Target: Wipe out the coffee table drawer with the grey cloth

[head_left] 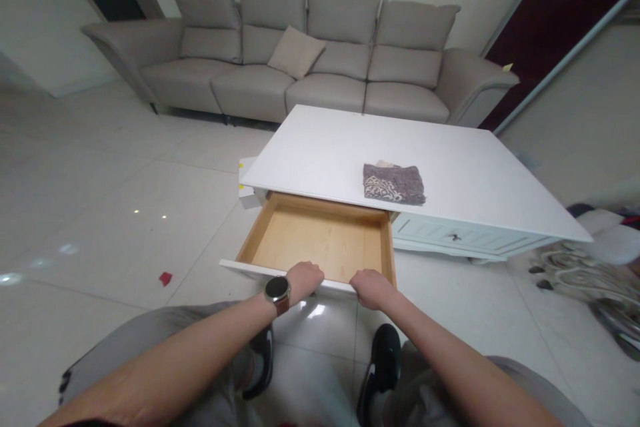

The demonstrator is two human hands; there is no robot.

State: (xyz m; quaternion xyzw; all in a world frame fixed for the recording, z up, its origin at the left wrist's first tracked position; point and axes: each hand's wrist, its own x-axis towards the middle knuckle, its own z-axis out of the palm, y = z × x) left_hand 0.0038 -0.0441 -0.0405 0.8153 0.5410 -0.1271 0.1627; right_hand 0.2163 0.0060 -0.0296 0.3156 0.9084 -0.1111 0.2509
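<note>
A wooden drawer (315, 240) with a white front is pulled out from the left part of a white coffee table (325, 153). Nothing lies on its visible bottom. Near the middle of the drawer front, my left hand (305, 280) is closed over the top edge; a watch sits on that wrist. My right hand (371, 288) grips the same edge closer to the right corner. The undersides of both hands' fingers are partly hidden. On the tabletop rests a folded grey-brown cloth (394, 183) with a pale pattern.
A long grey sofa (330, 90) stands behind the table. The table's right drawer (455, 233) is closed. A white box (249, 195) is by the table's left end, and a red scrap (165, 278) lies on the tiles. Bundled items (590, 267) crowd the right side.
</note>
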